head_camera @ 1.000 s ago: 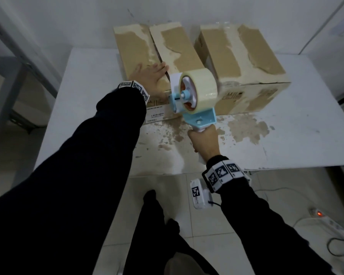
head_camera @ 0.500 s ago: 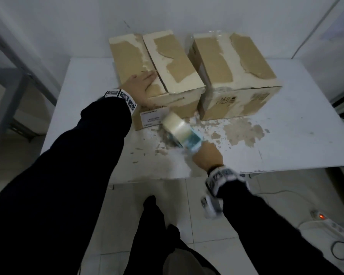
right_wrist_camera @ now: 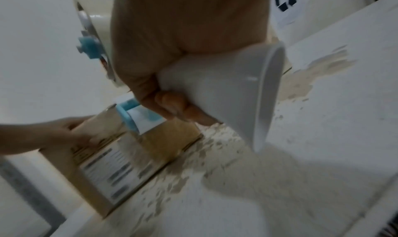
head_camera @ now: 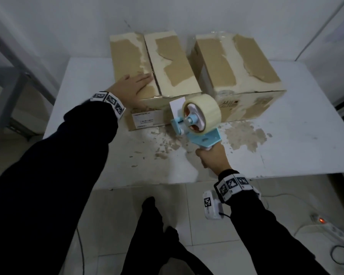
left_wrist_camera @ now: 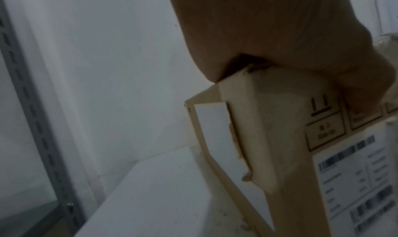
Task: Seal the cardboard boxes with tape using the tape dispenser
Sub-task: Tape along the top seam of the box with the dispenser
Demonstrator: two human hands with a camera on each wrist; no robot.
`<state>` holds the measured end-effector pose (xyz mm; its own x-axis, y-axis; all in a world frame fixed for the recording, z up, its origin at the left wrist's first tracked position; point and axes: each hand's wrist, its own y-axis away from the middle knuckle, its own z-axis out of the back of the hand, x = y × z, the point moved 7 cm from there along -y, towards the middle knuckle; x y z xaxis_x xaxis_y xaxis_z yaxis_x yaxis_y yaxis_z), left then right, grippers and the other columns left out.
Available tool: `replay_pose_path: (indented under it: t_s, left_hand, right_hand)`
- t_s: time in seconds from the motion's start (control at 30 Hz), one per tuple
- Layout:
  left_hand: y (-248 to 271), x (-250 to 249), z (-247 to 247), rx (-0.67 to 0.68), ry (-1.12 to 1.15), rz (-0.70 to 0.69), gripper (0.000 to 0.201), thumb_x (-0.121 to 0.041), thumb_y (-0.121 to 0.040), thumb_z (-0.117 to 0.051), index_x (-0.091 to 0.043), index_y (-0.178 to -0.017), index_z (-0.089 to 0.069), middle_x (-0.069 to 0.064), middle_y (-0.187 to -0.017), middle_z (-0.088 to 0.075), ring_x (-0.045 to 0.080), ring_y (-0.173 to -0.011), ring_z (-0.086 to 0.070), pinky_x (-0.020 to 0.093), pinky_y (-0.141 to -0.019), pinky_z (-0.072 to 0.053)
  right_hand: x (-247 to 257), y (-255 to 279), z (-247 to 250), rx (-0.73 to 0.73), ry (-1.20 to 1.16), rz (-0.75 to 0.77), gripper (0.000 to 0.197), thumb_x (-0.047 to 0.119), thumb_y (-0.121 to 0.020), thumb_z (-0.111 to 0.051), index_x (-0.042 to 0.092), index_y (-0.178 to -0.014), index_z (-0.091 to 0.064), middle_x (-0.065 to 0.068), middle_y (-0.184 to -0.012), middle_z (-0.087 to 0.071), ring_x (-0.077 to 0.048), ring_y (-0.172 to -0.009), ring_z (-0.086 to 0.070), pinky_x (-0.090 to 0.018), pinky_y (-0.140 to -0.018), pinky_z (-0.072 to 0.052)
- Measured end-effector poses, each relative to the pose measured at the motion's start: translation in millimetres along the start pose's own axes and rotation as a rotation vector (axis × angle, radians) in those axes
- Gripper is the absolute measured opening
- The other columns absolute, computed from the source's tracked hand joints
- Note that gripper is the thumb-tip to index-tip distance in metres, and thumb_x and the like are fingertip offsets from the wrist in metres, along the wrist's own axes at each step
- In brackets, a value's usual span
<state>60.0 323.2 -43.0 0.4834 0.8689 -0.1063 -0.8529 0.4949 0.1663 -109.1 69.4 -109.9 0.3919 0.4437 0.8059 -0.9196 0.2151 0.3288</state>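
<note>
Brown cardboard left box (head_camera: 147,62) seam untaped: flat left hand (head_camera: 130,87) steadies it, right hand (head_camera: 213,158) clamps blue tape dispenser (head_camera: 197,118) near its front.

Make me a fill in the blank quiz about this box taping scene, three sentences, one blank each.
1. The tape dispenser is held by the ____ hand.
2. The left hand rests flat on the ____ of the left cardboard box.
3. The number of cardboard boxes on the white table is ____.

Missing words: right; top; two

Two boxes (head_camera: 157,76) (head_camera: 236,76) side by side on table (head_camera: 306,135), dispenser (head_camera: 199,120) before them.
</note>
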Motion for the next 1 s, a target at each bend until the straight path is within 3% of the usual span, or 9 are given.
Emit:
replay_pose_path:
  t_s: [0.07, 0.2, 0.3, 0.43, 0.5, 0.6, 0.7, 0.87, 1.0]
  left_hand:
    - [8.0, 13.1, 4.9, 0.023, -0.012, 0.000, 0.099, -0.051, -0.078, -0.065, -0.024, -0.150, -0.003, -0.006, -0.158, -0.003, 0.013, -0.145, -0.008, 0.043, -0.115, -0.010]
    - [23.7, 37.2, 8.7, 0.047, -0.056, 0.025, 0.098, -0.043, -0.078, -0.069, -0.021, -0.150, -0.005, -0.004, -0.158, -0.003, 0.016, -0.145, -0.010, 0.044, -0.114, -0.018]
    - [29.8, 44.8, 5.8, 0.044, -0.049, 0.050, 0.097, -0.041, -0.079, -0.069, -0.021, -0.150, -0.006, -0.003, -0.158, -0.004, 0.018, -0.144, -0.012, 0.045, -0.113, -0.019]
    - [30.4, 39.5, 1.5, 0.016, -0.029, 0.092, 0.098, -0.039, -0.077, -0.071, -0.022, -0.150, -0.008, -0.003, -0.158, -0.006, 0.019, -0.144, -0.011, 0.050, -0.112, -0.017]
    - [30.0, 37.0, -0.5, 0.016, -0.018, 0.122, 0.100, -0.035, -0.075, -0.074, -0.022, -0.150, -0.009, -0.003, -0.158, -0.006, 0.021, -0.145, -0.010, 0.053, -0.111, -0.016]
    - [30.2, 33.6, -2.9, 0.025, 0.005, 0.161, 0.100, -0.032, -0.075, -0.074, -0.021, -0.150, -0.008, -0.003, -0.158, -0.005, 0.023, -0.145, -0.007, 0.056, -0.112, -0.013]
    - [29.6, 27.1, -2.1, 0.033, -0.018, 0.209, 0.098, -0.034, -0.078, -0.071, -0.019, -0.150, -0.006, -0.002, -0.158, -0.004, 0.022, -0.145, -0.005, 0.054, -0.112, -0.014]
    - [27.6, 23.6, -3.6, 0.025, -0.045, 0.265, 0.097, -0.037, -0.078, -0.070, -0.017, -0.149, -0.008, -0.002, -0.158, -0.005, 0.023, -0.144, -0.007, 0.056, -0.111, -0.017]
    - [27.4, 21.1, -4.6, 0.027, -0.060, 0.293, 0.098, -0.038, -0.078, -0.070, -0.017, -0.149, -0.007, -0.002, -0.158, -0.005, 0.023, -0.144, -0.007, 0.056, -0.111, -0.017]
  right_hand:
    - [5.4, -3.1, 5.2, 0.063, -0.049, 0.007, 0.017, -0.004, -0.071, -0.056, 0.006, -0.059, -0.049, 0.000, -0.041, -0.051, -0.021, -0.039, -0.047, -0.025, -0.043, -0.039]
    - [11.3, -4.8, 8.7, 0.226, -0.043, -0.013, 0.011, -0.004, -0.067, -0.054, 0.004, -0.075, -0.054, -0.013, -0.057, -0.050, -0.025, -0.039, -0.049, -0.029, -0.047, -0.042]
    - [15.1, -1.8, 22.5, 0.225, -0.014, 0.020, 0.017, -0.009, -0.070, -0.054, 0.008, -0.073, -0.054, -0.012, -0.058, -0.053, -0.026, -0.039, -0.054, -0.029, -0.045, -0.044]
    - [14.4, -1.3, 49.4, 0.060, -0.042, 0.104, 0.026, -0.009, -0.067, -0.064, 0.011, -0.080, -0.054, -0.006, -0.067, -0.060, -0.021, -0.042, -0.056, -0.026, -0.041, -0.045]
    - [10.5, 0.0, 61.3, -0.017, -0.074, 0.109, 0.032, -0.002, -0.060, -0.068, 0.006, -0.089, -0.055, -0.008, -0.072, -0.061, -0.016, -0.042, -0.056, -0.027, -0.041, -0.046]
    - [4.6, 4.5, 80.2, -0.133, -0.232, 0.104, 0.044, 0.004, -0.052, -0.063, -0.001, -0.095, -0.054, -0.012, -0.068, -0.059, -0.018, -0.038, -0.055, -0.029, -0.039, -0.048]
    - [-7.5, 3.9, 110.5, -0.311, -0.424, 0.088, 0.042, 0.000, -0.050, -0.060, -0.004, -0.091, -0.055, -0.010, -0.064, -0.060, -0.019, -0.041, -0.053, -0.024, -0.041, -0.044]
    - [-48.2, -3.2, 159.5, -0.655, -0.650, -0.152, 0.040, 0.007, -0.049, -0.067, 0.006, -0.088, -0.061, -0.007, -0.089, -0.064, -0.025, -0.077, -0.060, -0.026, -0.058, -0.046]
    - [-81.5, -9.5, 162.3, -0.643, -0.661, -0.439, 0.044, 0.019, -0.056, -0.067, 0.000, -0.096, -0.064, -0.012, -0.082, -0.061, -0.025, -0.064, -0.051, -0.031, -0.051, -0.038]
